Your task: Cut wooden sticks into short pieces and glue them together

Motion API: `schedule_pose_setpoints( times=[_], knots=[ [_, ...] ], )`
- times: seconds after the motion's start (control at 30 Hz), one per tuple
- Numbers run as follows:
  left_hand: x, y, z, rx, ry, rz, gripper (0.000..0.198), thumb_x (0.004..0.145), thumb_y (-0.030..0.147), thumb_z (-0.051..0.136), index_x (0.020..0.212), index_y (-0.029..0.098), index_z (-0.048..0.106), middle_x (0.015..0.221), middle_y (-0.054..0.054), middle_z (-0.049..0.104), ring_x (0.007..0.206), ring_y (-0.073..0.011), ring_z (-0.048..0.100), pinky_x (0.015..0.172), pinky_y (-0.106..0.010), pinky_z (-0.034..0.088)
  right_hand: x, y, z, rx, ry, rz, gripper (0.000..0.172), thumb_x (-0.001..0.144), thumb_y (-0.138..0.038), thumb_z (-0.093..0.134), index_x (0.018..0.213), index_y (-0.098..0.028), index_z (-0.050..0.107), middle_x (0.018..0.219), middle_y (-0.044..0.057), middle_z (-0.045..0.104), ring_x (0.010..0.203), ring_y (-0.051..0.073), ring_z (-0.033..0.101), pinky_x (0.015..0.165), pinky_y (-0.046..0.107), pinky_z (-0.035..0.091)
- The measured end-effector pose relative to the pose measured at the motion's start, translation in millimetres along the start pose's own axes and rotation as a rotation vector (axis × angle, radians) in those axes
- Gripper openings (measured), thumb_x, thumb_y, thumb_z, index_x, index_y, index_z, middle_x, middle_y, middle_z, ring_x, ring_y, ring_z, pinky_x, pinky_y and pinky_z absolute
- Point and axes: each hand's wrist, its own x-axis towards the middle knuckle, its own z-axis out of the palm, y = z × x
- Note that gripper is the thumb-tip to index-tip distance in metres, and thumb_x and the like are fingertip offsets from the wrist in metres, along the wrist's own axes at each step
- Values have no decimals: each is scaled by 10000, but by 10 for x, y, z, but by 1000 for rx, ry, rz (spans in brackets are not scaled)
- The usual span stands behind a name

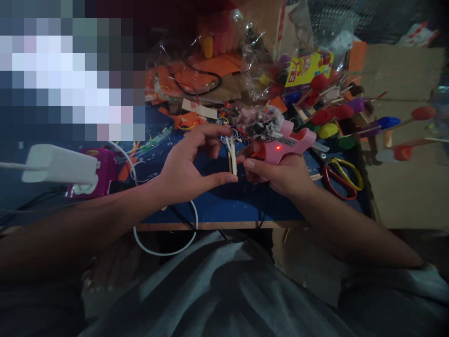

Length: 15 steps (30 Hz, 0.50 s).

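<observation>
My left hand [191, 164] grips a small frame of thin wooden sticks [232, 157] on end between thumb and fingers. The frame stands roughly upright above the blue tabletop [210, 206]. A pink hot glue gun [289, 144] with a lit red light is in my right hand [277, 171], its fingers wrapped round it. An orange part of the gun shows at my right fingers, close to the sticks. Whether those fingertips touch the sticks I cannot tell. Crumpled clear plastic with dark bits [261, 122] lies just behind the gun, hiding part of the table.
Scissors [342, 178] with red and yellow handles lie right. Behind them are coloured clay pieces on sticks [343, 112]. A white charger [59, 164] sits in a purple socket box [108, 164] at left, and a white cable [164, 254] loops over the table edge. Cardboard [410, 187] stands far right.
</observation>
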Motion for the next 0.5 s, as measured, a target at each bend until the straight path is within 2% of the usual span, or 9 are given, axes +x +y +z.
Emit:
schedule_pose_setpoints(
  times=[0.17,0.27,0.5],
  knots=[
    [-5,-10,-18,84,-10,-79,868,770,801,987,1398,294,668,900,-1,648,764,-189,619,718,-362,557,-23,-97,89,-56,-122,1,600,623,-671,1106,868,-230,782,688,-20,715,573,150,660,545,307,620],
    [-7,-11,-18,112,-7,-94,867,734,810,1005,1342,291,670,887,6,650,724,-175,609,658,-338,527,-21,-97,105,-87,-109,2,593,630,-680,1100,824,-222,778,657,-18,705,560,147,655,551,307,632],
    [-12,54,-27,204,-2,-78,760,803,766,984,1318,287,697,782,47,628,667,-167,589,679,-354,523,-18,-55,69,-86,-98,14,558,661,-623,1106,834,-207,775,649,-13,719,552,142,662,535,285,626]
  ],
)
